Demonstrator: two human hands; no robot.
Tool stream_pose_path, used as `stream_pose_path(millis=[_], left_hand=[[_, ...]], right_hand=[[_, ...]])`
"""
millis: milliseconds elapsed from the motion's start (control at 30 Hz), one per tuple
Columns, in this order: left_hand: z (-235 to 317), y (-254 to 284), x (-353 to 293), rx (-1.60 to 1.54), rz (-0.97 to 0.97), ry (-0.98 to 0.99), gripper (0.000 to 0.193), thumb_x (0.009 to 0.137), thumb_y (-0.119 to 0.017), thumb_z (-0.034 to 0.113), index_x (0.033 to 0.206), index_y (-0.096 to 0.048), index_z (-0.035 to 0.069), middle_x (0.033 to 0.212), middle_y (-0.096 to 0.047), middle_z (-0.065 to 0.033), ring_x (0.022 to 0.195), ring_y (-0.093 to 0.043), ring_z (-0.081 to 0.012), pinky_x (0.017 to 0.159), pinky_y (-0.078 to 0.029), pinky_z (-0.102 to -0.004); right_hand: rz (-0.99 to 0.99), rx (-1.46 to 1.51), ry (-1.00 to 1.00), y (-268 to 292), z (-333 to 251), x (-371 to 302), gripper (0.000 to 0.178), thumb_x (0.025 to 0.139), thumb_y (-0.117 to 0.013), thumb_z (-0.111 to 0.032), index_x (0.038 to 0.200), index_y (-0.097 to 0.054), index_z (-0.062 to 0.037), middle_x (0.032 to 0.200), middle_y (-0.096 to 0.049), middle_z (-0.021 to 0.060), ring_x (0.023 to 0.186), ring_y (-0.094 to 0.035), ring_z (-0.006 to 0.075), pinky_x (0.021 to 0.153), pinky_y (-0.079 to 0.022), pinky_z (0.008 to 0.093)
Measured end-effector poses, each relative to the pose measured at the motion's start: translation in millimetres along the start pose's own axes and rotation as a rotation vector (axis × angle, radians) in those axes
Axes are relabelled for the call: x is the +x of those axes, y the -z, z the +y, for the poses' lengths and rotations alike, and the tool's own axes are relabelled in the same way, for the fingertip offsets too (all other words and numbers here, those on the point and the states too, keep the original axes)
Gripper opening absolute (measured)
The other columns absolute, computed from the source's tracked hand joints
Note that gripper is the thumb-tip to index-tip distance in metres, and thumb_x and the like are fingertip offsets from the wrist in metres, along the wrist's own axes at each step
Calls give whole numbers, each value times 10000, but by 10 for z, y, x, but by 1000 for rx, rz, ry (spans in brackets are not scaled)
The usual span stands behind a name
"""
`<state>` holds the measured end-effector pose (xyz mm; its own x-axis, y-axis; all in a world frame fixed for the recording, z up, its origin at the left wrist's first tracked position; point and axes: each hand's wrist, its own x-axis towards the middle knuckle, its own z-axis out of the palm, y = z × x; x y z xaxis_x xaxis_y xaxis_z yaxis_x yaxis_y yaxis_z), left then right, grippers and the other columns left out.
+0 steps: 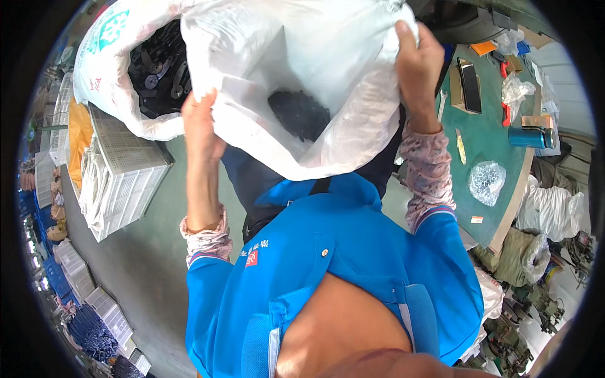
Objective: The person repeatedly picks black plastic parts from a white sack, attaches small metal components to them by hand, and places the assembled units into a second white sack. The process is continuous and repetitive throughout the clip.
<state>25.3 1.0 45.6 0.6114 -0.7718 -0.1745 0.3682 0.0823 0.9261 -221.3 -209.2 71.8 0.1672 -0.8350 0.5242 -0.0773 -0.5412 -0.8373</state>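
Between my hands a large white plastic sack (246, 57) is held with its mouth spread wide. My left hand (203, 123) pinches the near left part of its rim. On the other side, my right hand (418, 66) grips the rim at the upper right. Deep in the sack lies a heap of small dark pieces (299, 115), too small to name. Touching it on the left stands a second white sack (101, 69), its rim rolled back, with dark metal parts (165, 72) inside.
White plastic crates (129, 176) with folded white bags stand on the floor to the left. On the right, a green-topped table (469, 142) carries a phone (468, 85), a wrench (442, 104), a blue bottle (528, 137), a yellow knife (460, 147) and a crumpled clear bag (487, 183).
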Motion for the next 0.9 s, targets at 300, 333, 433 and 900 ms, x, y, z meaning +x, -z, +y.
stream_pose_path(millis=[300,333,433,900], left_hand=[[243,164,67,-240,-177,-78,350,913,-547,110,1202,-507,-83,1093,-636,-173,915,-662,-235,795,-557,-337],[195,153,64,-179,-126,-84,335,910,-545,112,1187,-523,-74,1064,-645,-160,888,-662,-221,769,-554,-329],[-104,211,184,-68,-37,-47,242,909,-534,102,1107,-569,-31,969,-659,-113,829,-655,-190,740,-536,-320],[-251,71,83,-26,150,-139,96,917,-508,63,944,-584,10,797,-614,-9,670,-553,-58,607,-451,-220]], right_hand=[[-267,-74,-11,-682,-509,385,163,894,-539,-74,947,-627,52,873,-676,69,788,-609,142,728,-481,306],[-291,-271,-40,-750,-385,369,128,875,-559,-58,885,-622,53,827,-668,77,741,-612,161,687,-485,326],[-299,-103,94,-897,181,-2,286,916,-592,-238,849,-605,40,587,-525,28,547,-438,61,514,-385,258],[-404,-89,-111,-926,446,-171,349,925,-563,-244,737,-464,33,557,-416,88,554,-358,119,516,-353,339]])
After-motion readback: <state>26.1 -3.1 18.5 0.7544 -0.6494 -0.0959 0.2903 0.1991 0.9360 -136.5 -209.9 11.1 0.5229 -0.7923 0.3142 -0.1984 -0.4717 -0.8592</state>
